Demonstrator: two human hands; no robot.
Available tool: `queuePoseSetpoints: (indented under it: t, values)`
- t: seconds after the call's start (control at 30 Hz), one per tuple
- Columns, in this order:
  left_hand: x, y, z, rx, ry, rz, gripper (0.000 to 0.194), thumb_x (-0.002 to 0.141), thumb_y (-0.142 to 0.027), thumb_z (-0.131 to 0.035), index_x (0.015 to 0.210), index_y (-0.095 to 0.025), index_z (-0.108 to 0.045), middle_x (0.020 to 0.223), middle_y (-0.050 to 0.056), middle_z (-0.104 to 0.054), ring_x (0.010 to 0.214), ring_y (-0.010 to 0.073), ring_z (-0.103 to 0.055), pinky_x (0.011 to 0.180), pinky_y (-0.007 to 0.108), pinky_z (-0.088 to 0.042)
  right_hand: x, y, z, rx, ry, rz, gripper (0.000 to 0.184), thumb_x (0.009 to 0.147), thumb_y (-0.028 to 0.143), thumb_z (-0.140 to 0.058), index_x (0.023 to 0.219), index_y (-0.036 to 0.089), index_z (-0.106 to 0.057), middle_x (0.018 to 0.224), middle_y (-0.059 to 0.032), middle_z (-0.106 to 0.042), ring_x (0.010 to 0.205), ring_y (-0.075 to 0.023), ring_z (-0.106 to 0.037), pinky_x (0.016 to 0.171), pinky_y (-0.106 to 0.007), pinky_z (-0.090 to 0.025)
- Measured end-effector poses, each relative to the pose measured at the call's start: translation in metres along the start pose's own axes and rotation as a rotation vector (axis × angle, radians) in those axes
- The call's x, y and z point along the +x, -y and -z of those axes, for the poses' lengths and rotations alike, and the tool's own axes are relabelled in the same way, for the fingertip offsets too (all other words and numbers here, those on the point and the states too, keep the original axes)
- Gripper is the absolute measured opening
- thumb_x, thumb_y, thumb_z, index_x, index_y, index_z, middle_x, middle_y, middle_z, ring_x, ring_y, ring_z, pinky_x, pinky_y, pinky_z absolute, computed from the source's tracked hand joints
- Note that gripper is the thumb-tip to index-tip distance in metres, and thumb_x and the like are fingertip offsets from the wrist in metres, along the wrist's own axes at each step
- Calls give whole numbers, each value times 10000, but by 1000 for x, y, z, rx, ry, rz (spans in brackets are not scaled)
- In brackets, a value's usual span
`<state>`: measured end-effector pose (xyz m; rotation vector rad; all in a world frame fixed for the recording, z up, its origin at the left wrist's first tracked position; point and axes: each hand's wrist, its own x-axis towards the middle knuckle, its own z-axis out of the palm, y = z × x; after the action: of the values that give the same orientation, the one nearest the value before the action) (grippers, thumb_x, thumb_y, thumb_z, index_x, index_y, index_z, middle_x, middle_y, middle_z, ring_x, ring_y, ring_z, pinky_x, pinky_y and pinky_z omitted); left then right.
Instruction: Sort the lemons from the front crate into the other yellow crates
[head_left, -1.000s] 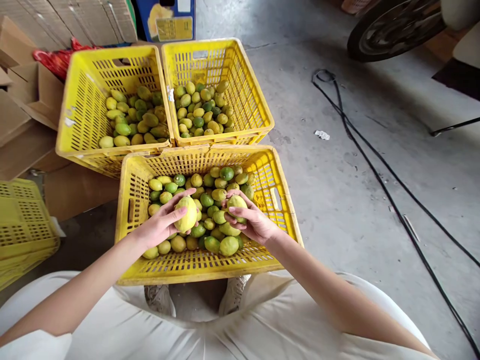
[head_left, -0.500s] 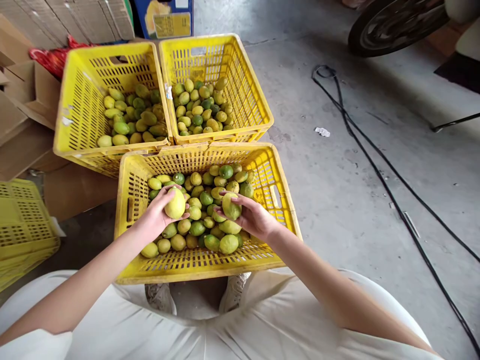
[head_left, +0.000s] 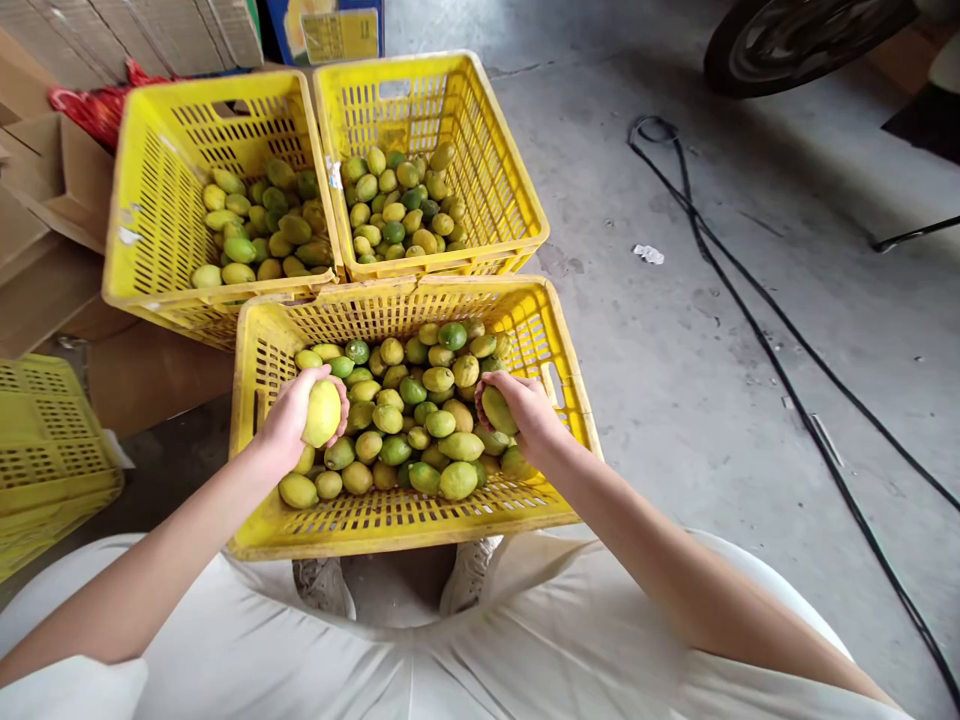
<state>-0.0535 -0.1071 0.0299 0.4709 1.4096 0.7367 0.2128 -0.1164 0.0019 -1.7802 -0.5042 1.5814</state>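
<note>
My left hand (head_left: 289, 420) is closed round a pale yellow lemon (head_left: 322, 413) over the left side of the near yellow crate (head_left: 255, 350). My right hand (head_left: 529, 410) grips a greenish lemon (head_left: 498, 409) above the crate's right side. The crate between my knees is full of several green and yellow lemons (head_left: 439, 380). Beyond it stand two more yellow crates, the far left crate (head_left: 142, 200) and the far right crate (head_left: 517, 190), each partly filled with lemons.
Flattened cardboard boxes (head_left: 45, 200) lie at the left, with another yellow crate (head_left: 45, 440) beside my left knee. A black cable (head_left: 757, 310) runs across the concrete floor at the right. A wheel (head_left: 795, 40) stands at the top right.
Both hands have drawn apart, the left going left and the right going right, each keeping its lemon. The view has tilted slightly.
</note>
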Motion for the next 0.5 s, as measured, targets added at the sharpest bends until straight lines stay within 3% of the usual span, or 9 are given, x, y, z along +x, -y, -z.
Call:
queuePoseSetpoints:
  t: [0.13,0.27,0.37,0.5]
  values:
    - [2,-11,9,16,-72,-99,277,853,-372,-535,648,-193,-590,510,44,-600,362,172,-547,310,246,-375,5,10,9,18,-46,116,288,775,379,-746,601,206,-594,494,-4,-575,420,-125,-493,364,-237,-406]
    - [6,-26,17,-39,-189,-52,319,931,-327,-423,707,-182,-597,509,65,-611,381,184,-549,344,267,-407,15,26,20,201,-86,87,190,842,365,-743,776,230,-626,609,2,-652,531,-164,-624,453,-254,-546]
    - [5,-33,17,-160,-214,17,377,977,-308,-365,849,-128,-671,613,96,-680,492,207,-623,434,289,-500,17,33,25,345,28,-30,71,826,239,-692,860,225,-632,712,-33,-717,659,-210,-703,558,-305,-624]
    - [0,-34,11,-265,-147,78,267,952,-236,-446,908,-136,-690,790,111,-747,602,221,-700,558,338,-600,9,31,23,384,180,-97,188,734,168,-771,830,227,-620,746,4,-711,667,-172,-689,627,-301,-636]
